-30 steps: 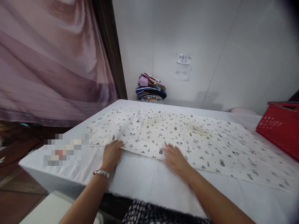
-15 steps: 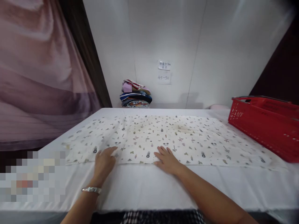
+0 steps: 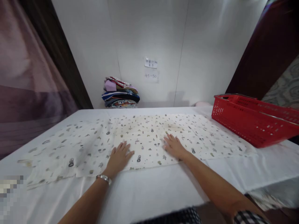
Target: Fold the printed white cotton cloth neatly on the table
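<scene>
A long white cloth (image 3: 144,146) with small printed motifs lies spread across the table. My left hand (image 3: 119,157) rests palm down on it, left of the middle, fingers spread. A silver bracelet (image 3: 104,179) circles that wrist. Further right, my right hand (image 3: 174,146) also lies flat on the cloth with its fingers apart. Neither hand grips anything. The cloth has slight wrinkles on its left part, and its near edge runs a little in front of both hands.
A white-covered table (image 3: 154,189) bears the cloth. At the right stands a red plastic basket (image 3: 247,124). Folded fabrics (image 3: 121,95) are stacked at the back against the wall, below paper signs (image 3: 151,75). A pink curtain (image 3: 30,93) hangs at the left.
The view has turned to the right. Both hands have moved farther onto the cloth, away from its near edge, and the left fingers are now more spread out.
</scene>
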A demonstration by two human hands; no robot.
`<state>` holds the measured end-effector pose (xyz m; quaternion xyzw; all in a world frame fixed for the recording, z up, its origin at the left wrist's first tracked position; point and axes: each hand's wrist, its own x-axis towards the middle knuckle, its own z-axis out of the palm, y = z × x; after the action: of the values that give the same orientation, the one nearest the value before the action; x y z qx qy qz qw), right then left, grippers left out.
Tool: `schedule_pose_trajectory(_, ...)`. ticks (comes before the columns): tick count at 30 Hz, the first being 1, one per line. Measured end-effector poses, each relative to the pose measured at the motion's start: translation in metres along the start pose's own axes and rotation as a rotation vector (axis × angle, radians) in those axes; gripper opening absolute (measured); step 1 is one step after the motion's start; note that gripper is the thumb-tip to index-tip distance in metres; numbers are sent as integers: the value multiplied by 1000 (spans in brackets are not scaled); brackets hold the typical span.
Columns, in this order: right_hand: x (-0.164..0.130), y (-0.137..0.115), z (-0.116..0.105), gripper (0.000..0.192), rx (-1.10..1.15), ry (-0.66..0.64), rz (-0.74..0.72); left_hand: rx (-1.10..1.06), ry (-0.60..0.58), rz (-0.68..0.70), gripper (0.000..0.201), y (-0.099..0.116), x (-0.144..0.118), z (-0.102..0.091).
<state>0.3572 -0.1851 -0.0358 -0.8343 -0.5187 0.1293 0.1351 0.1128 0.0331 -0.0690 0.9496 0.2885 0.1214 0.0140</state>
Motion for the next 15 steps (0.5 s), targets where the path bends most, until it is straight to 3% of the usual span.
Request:
schedule_pose_trajectory(3,7,25,2,59,-96,-18,23,-50,31,4,46,0,3,0)
schedule_pose_trajectory(6,6,37,5,56,8,-12,-5,-190,89,2,40,-1,5,-3)
schedule_pose_trajectory(10,-15,41,7,48,363,220,-48,-431,257,27,32,2,-3,-13)
schedule_pose_trajectory(12,-32,39,9,39,462,293,-145,-487,270,108,28,11,-11,-18)
schedule_pose_trajectory(15,-54,30,14,29,426,291,-328,-498,205,325,24,30,-24,-22)
